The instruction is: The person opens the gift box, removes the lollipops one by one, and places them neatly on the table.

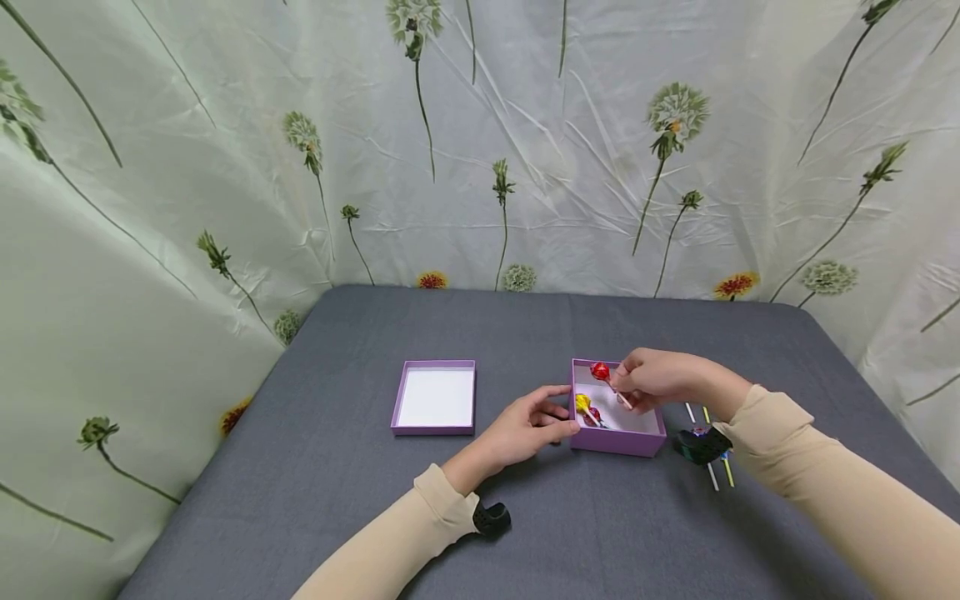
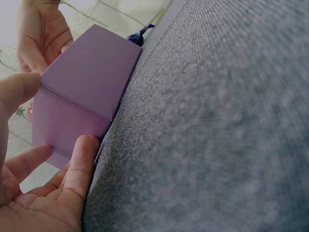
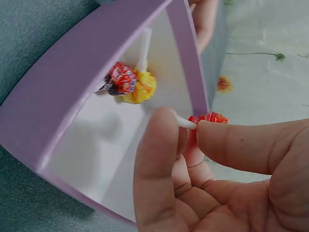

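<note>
Over the open purple box (image 1: 618,442), my right hand (image 1: 660,379) pinches a red lollipop (image 1: 600,372) by its white stick between thumb and finger. In the right wrist view the red wrapped head (image 3: 212,117) peeks out behind the thumb. My left hand (image 1: 525,427) touches the box's left side with its fingertips (image 2: 87,145), fingers loosely spread. Inside the box lie a yellow lollipop (image 3: 141,88) and a dark red lollipop (image 3: 122,78), side by side against one wall.
A purple lid (image 1: 435,398) with a white inside lies left of the box on the grey cloth (image 1: 315,483). Several more lollipops (image 1: 726,468) lie right of the box, partly hidden behind the right wrist strap. A floral curtain (image 1: 570,208) hangs behind the table.
</note>
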Demonstrator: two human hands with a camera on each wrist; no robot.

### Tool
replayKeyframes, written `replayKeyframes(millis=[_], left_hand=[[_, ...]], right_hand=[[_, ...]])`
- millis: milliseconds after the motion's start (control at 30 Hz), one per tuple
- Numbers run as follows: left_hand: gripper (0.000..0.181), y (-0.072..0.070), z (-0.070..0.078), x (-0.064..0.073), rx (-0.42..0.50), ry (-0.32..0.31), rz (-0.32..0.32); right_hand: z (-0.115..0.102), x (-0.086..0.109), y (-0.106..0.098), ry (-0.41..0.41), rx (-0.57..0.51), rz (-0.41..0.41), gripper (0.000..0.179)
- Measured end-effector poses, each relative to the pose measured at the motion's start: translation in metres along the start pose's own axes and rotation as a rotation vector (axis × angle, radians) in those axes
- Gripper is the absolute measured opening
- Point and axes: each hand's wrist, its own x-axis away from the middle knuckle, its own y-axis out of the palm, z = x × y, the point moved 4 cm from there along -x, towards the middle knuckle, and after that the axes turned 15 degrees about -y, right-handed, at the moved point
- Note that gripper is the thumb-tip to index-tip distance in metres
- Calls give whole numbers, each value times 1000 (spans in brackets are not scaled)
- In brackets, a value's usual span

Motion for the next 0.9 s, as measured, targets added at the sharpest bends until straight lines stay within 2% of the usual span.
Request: replayKeyframes(millis=[333, 567, 900], left_hand=[[59, 1, -1, 0, -11, 10, 5], [58, 2, 0, 0, -5, 11, -4], [59, 0, 0, 0, -11, 16, -10]], right_hand=[[3, 18, -7, -75, -15, 17, 23], [9, 35, -12, -116, 26, 51, 24], [24, 61, -21, -138, -26, 91, 28]])
